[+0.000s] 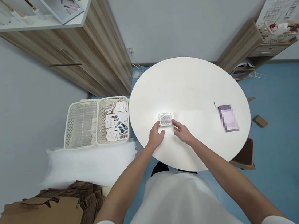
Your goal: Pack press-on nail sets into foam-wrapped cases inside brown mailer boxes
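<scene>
The left hand [156, 136] and right hand [182, 131] hold a small clear box [165, 119] on the worktop [190, 84], fingers [175, 124] closed on its sides. It looks light, so lifting it needs a soft grip.

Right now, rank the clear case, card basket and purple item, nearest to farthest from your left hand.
1. Clear case, at the left hand's fingertips.
2. Card basket, off the table's left edge.
3. Purple item, on the table's right side.

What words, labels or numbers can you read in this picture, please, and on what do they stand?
Nothing is legible.
Cards in the basket: printed, but too small to read.
Poster on the right shelf: print too small.
Purple item on the table: blurred out.
Clear case: no text visible.
</scene>
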`<state>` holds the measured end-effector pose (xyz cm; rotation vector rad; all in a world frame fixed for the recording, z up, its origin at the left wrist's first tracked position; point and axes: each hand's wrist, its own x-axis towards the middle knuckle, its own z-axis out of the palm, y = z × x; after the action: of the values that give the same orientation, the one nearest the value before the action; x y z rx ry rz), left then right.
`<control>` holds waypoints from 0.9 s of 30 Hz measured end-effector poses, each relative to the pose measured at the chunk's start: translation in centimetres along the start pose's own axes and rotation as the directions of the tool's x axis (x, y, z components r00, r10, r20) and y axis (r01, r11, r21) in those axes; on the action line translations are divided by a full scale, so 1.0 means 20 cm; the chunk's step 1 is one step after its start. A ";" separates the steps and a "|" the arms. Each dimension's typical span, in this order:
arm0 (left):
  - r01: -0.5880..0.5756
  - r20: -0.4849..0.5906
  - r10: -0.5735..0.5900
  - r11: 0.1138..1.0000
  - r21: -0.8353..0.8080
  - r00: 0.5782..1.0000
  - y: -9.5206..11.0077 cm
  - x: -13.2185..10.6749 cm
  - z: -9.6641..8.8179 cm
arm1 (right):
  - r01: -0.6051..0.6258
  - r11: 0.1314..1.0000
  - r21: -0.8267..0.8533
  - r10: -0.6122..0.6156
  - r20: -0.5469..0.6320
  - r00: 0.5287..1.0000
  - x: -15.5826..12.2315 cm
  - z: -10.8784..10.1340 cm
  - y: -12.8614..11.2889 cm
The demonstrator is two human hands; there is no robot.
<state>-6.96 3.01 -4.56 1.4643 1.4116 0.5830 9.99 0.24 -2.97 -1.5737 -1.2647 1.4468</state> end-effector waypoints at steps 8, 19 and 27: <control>-0.018 0.205 0.011 0.999 0.032 0.979 0.13 -0.23 0.43 | -0.039 0.998 -0.055 0.037 -0.034 0.999 -0.40 -0.39 0.26; -0.020 0.238 -0.013 0.991 0.135 0.971 0.22 -0.40 0.59 | -0.055 0.992 -0.115 0.055 -0.002 0.998 -0.57 -0.47 0.46; -0.088 0.241 0.034 0.972 0.220 0.970 0.18 -0.47 0.62 | -0.010 0.970 -0.241 0.013 0.011 1.000 -0.64 -0.45 0.52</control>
<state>3.40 -9.07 -3.80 1.7048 1.2807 0.2774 21.96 -13.76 -6.46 -1.7331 -1.4876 1.3521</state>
